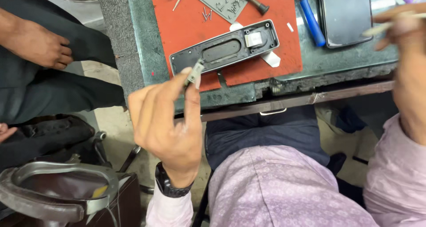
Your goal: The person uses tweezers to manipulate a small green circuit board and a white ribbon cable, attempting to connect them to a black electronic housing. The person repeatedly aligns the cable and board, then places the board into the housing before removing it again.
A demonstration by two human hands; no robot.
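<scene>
Here, counts: two own hands are seen, plus one other person's hand [37, 44] at the upper left; one small grey metal part [195, 72], one long black housing [224, 46], one blue pen [309, 17].
Left hand [166, 120]: raised, the part pinched between thumb and forefinger tips.
Part: held just above the housing's near end.
Right hand [401, 29]: blurred; a thin pale stick [390, 25] is gripped between pressed fingers.
Surface: a red mat [262, 65] is laid on a dark green bench [142, 40].
Room: a concrete floor and a stool are seen below.
</scene>
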